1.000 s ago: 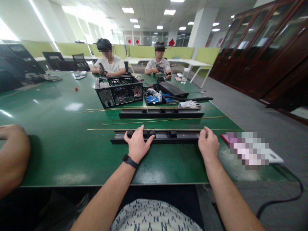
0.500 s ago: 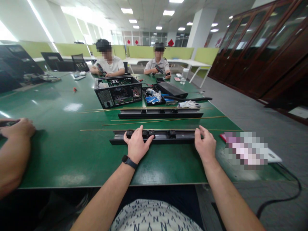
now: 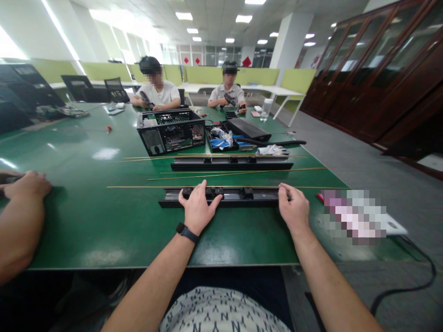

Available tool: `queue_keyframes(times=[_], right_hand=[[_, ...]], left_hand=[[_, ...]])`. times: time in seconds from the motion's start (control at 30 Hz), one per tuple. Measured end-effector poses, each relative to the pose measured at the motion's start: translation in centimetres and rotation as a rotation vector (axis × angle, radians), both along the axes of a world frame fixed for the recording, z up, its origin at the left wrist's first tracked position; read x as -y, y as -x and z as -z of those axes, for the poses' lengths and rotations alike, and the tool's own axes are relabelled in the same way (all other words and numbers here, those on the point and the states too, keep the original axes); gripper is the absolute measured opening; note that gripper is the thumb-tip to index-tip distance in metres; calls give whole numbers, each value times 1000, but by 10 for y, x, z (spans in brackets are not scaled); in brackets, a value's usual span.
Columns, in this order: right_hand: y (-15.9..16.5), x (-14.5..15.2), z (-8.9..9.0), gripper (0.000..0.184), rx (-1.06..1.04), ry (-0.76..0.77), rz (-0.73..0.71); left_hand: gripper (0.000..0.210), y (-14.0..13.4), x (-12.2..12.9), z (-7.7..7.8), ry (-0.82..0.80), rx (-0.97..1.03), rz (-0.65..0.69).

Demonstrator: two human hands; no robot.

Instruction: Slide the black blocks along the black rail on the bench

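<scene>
A long black rail with a channel along its top lies crosswise on the table in front of me. Several small black blocks sit in its channel. My left hand, wearing a dark wristband, grips the blocks at the rail's left part, thumb and fingers on either side; its palm hides some of them. At the rail's right end my right hand pinches a thin brass-coloured rod between thumb and forefinger. This rod runs along the rail's far side and sticks out well past its left end.
A second black rail lies beyond, with more thin rods around it. Farther back are an open computer case, a tray of gloves and a black box. A co-worker's hand is at left; two people sit opposite.
My right hand has shifted slightly left, and the pinched rod has slid left, its far tip reaching farther out. My left hand stays in place on the blocks.
</scene>
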State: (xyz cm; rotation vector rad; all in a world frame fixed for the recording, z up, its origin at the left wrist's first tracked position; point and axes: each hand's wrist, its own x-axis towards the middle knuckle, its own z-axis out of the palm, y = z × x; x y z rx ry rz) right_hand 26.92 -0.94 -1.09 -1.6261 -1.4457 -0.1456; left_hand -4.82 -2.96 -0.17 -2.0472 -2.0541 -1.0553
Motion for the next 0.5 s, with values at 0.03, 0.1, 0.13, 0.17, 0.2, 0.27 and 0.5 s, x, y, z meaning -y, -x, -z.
queue_keyframes(times=[0.03, 0.1, 0.13, 0.17, 0.2, 0.27, 0.5], right_hand=[[1, 0, 0, 40, 4, 0, -2], [1, -1, -1, 42, -10, 11, 21], [0, -1, -1, 45, -23, 23, 43], [-1, -1, -1, 48, -40, 36, 68], [-3, -2, -1, 50, -56, 49, 92], [-6, -2, -1, 51, -76, 67, 122], [0, 2, -3, 42, 2, -5, -12]], left_hand=[[65, 0, 0, 1, -1, 1, 0], [65, 0, -1, 2, 0, 3, 4], [65, 0, -1, 2, 2, 4, 5], [66, 0, -1, 2, 5, 5, 5], [66, 1, -1, 2, 8, 4, 5], [65, 1, -1, 1, 8, 4, 6], [65, 0, -1, 2, -7, 13, 11]])
